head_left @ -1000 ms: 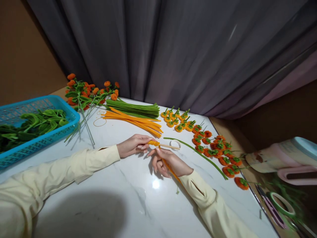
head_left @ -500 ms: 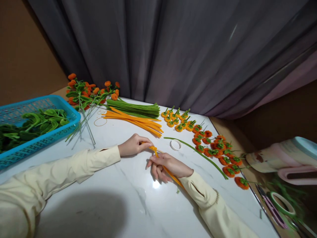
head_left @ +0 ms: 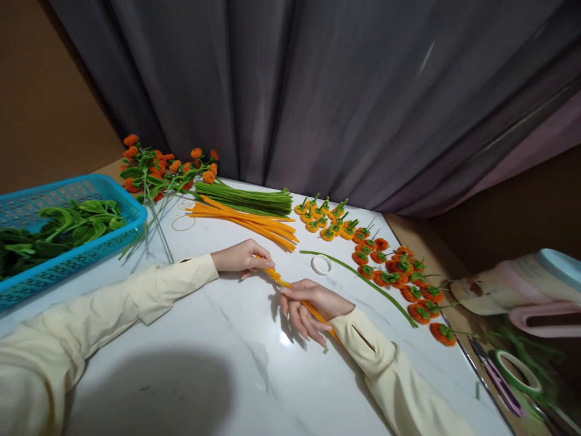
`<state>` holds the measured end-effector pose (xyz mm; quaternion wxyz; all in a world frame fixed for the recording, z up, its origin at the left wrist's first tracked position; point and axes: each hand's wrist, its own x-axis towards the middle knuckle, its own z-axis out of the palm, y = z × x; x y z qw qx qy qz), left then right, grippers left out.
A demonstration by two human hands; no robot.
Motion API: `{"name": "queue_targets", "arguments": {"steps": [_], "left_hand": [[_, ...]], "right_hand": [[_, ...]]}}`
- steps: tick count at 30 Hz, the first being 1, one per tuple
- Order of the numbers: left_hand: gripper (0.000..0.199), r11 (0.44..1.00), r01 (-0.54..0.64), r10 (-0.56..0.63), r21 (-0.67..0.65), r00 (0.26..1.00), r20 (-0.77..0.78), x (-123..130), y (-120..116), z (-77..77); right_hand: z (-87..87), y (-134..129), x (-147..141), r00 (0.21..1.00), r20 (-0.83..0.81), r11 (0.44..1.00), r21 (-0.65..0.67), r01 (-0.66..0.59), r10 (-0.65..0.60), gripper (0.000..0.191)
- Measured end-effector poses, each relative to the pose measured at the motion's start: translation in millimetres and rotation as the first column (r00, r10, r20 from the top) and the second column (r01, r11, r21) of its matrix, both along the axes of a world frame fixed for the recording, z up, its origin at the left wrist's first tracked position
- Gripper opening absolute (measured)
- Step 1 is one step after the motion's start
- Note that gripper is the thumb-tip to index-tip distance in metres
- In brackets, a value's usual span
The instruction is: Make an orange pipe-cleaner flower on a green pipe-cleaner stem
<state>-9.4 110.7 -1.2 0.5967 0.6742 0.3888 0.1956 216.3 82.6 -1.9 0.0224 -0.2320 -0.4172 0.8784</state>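
Note:
An orange pipe cleaner [head_left: 314, 311] stretches between my two hands over the white marbled tabletop, with a coiled or wrapped part [head_left: 276, 275] near the left fingertips. My left hand [head_left: 245, 257] pinches its upper left end. Thumb and index finger of my right hand [head_left: 313, 304] pinch it farther down, while the other fingers hang loosely. The strand's tail passes under the right palm toward the cuff. Beyond my right hand lie a white ring [head_left: 321, 264] and a single long green pipe cleaner [head_left: 363, 279]. Bundles of orange pipe cleaners [head_left: 247, 221] and green pipe cleaners [head_left: 245, 198] lie behind.
A blue basket [head_left: 122, 239] of green leaves stands at left, beside orange flowers [head_left: 158, 169] on stems. Yellow flower heads [head_left: 324, 218] and orange flower heads [head_left: 399, 266] fill the right side. Farther right are a cup with a handle [head_left: 512, 287], pink snips [head_left: 499, 378] and green tape [head_left: 517, 372].
My left hand has shifted slightly up and left, and the right fingers have opened out a little. The orange strand between them now runs straighter.

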Motion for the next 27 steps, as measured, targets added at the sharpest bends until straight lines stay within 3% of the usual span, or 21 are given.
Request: {"name": "queue_targets", "arguments": {"steps": [4, 13, 21, 27], "left_hand": [[0.028, 0.992, 0.049, -0.044, -0.12, 0.998, 0.043, -2.4, 2.6, -0.7], [0.02, 0.973, 0.128, -0.117, -0.191, 0.991, 0.065, -2.5, 3.2, 2.2], [0.019, 0.892, 0.212, -0.125, -0.4, 0.965, 0.232, -0.3, -0.2, 2.6], [0.017, 0.839, 0.229, -0.064, -0.493, 0.942, 0.329, 2.7, -3.9, 0.4]], "right_hand": [[0.5, -0.3, 0.5, 0.998, -0.022, 0.998, -0.036, -0.057, 0.056, 0.031], [-0.1, 0.1, 3.8, 0.992, -0.044, 0.992, -0.029, -0.121, 0.12, 0.032], [-4.5, -4.0, 3.2, 0.994, -0.099, 0.999, 0.025, 0.039, -0.036, 0.031], [-7.7, -4.6, 0.5, 0.989, -0.098, 0.991, 0.064, 0.119, -0.113, 0.035]]}}
